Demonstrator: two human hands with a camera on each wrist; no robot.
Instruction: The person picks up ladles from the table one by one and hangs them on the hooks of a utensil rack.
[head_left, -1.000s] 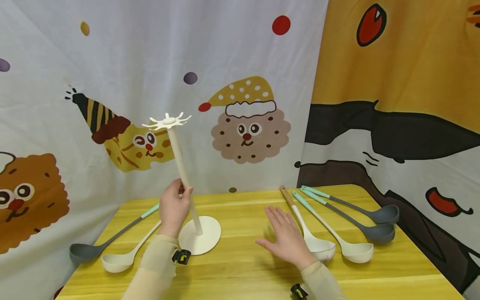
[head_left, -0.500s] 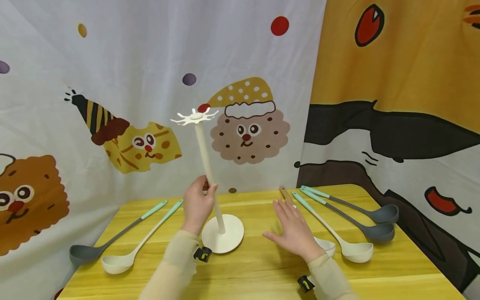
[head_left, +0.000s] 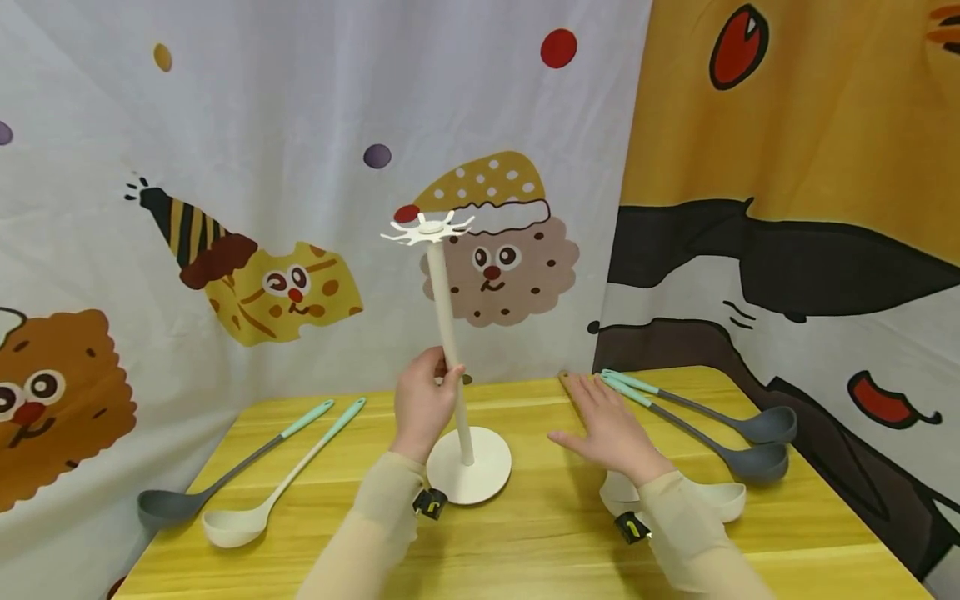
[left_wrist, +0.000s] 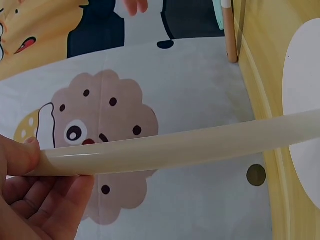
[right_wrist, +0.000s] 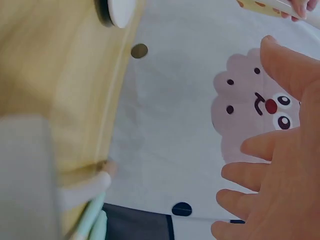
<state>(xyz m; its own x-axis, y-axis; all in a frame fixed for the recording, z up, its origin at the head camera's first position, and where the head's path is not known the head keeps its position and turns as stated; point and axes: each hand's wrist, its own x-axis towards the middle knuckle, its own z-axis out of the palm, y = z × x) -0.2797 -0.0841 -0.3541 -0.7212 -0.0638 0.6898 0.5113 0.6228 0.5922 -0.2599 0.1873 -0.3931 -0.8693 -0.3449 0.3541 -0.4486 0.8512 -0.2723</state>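
Observation:
A cream utensil stand (head_left: 441,287), with a ring of hooks on top and a round base, stands near the table's middle, its pole leaning slightly left. My left hand (head_left: 424,404) grips the pole partway up, thumb on one side and fingers on the other, as the pole (left_wrist: 175,150) in the left wrist view shows. My right hand (head_left: 609,427) holds nothing, its fingers straight and the thumb spread. In the head view it overlaps a white ladle with a wooden handle (head_left: 619,490) and a white ladle with a mint handle (head_left: 726,500), partly hiding both.
Two mint-handled ladles lie on the left of the table (head_left: 330,533): a grey ladle (head_left: 168,507) and a white ladle (head_left: 234,527). On the right lie a grey ladle (head_left: 759,463) and another grey ladle (head_left: 772,425). A cartoon-printed curtain (head_left: 300,100) hangs behind.
My left hand has moved the stand right from the left-centre to the middle, and it leans less. My right hand has shifted rightward over the white ladles, staying spread.

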